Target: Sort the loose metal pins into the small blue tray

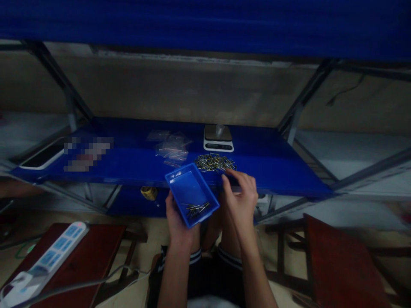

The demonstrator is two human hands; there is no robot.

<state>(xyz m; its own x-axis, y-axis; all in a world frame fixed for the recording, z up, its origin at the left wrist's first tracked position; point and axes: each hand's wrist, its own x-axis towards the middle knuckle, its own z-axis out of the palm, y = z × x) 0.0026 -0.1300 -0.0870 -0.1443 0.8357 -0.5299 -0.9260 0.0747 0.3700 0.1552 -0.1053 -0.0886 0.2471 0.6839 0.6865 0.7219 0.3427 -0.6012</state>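
My left hand holds a small blue plastic tray from beneath, tilted toward me, with a few small metal pins gathered at its near end. My right hand is beside the tray at the front edge of the blue shelf, its fingers curled and its fingertips near a heap of the same metal pins lying on the shelf. I cannot make out whether the fingers pinch any pins.
A small digital scale stands behind the heap. Clear plastic bags lie to its left, and a tablet-like device at the shelf's far left. A white power strip rests on a red stool; another red stool is at the right.
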